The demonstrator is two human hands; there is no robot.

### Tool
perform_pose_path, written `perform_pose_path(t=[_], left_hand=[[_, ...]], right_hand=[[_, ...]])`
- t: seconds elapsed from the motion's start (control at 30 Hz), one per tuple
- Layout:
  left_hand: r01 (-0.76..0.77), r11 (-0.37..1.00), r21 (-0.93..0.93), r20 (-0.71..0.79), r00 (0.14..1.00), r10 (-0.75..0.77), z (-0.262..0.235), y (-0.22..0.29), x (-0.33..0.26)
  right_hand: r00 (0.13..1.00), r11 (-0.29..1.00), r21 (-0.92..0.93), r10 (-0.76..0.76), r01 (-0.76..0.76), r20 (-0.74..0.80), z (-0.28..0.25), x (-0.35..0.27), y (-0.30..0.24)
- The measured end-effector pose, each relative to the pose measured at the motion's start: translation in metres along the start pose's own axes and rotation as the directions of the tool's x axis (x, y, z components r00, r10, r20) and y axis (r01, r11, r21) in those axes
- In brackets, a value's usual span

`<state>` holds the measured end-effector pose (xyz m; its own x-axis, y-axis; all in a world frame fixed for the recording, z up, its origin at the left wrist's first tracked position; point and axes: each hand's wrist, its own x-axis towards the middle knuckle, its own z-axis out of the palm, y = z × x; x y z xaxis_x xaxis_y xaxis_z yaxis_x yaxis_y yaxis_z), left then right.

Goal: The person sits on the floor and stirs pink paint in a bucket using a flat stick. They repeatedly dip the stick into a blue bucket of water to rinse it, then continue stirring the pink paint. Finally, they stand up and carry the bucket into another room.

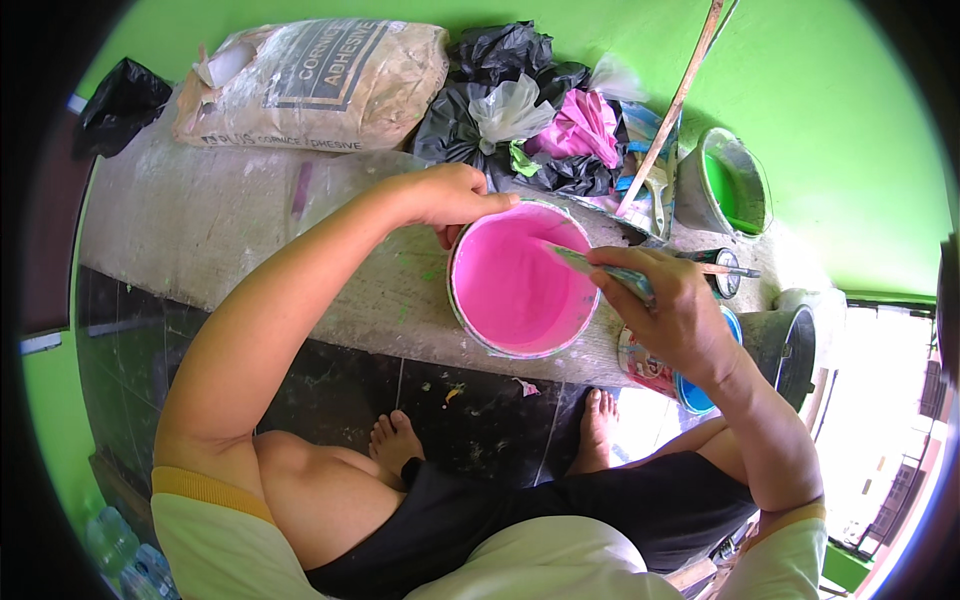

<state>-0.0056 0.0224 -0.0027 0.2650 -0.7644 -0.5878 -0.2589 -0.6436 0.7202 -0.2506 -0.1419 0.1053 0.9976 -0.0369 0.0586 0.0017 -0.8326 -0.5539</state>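
A round bucket [456, 302] of bright pink paint [510, 300] stands on the grey concrete ledge in front of me. My left hand [455, 198] grips its far left rim, thumb along the top edge and fingers down the outside. Pinched in my right hand [675, 305] is a flat, paint-smeared stick [618, 272], green and whitish. It slants over the bucket's right rim, its tip toward the pink paint. Whether that tip touches the paint is hard to tell. Faint swirls mark the paint's surface.
A big paper sack [320, 85] lies at the back left beside black plastic bags [510, 60] and a pink bag [582, 130]. A wooden pole [672, 110] leans behind a paintbrush [657, 195]. Rightward are a green-paint bucket [700, 180], a blue-rimmed can [650, 365] and a dark bucket [785, 350].
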Motion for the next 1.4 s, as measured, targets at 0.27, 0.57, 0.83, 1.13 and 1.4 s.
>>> perform_pose_path(t=[0.27, 0.57, 0.83, 1.13, 1.4], left_hand=[[-0.015, 1.0, -0.022, -0.007, 1.0, 0.015, 0.001, -0.001, -0.002], [-0.027, 1.0, -0.013, -0.011, 1.0, 0.027, 0.001, -0.001, -0.002], [-0.013, 1.0, -0.013, -0.02, 1.0, 0.012, 0.001, -0.004, 0.001], [-0.036, 0.999, -0.018, 0.026, 0.999, 0.036, -0.001, -0.003, 0.001], [-0.031, 0.999, -0.04, 0.012, 0.999, 0.032, 0.001, 0.0, -0.002]], right_hand=[[0.984, 0.974, 0.228, -0.032, -0.008, 0.173, 0.018, -0.007, -0.018], [0.983, 0.979, 0.205, -0.028, -0.01, 0.184, 0.019, -0.011, -0.014], [0.995, 1.0, -0.012, -0.02, 0.021, 0.097, 0.01, -0.003, -0.003], [0.986, 0.993, 0.048, 0.097, -0.104, 0.133, -0.005, -0.004, -0.016], [0.951, 0.946, 0.171, 0.24, -0.274, 0.192, 0.004, -0.007, -0.029]])
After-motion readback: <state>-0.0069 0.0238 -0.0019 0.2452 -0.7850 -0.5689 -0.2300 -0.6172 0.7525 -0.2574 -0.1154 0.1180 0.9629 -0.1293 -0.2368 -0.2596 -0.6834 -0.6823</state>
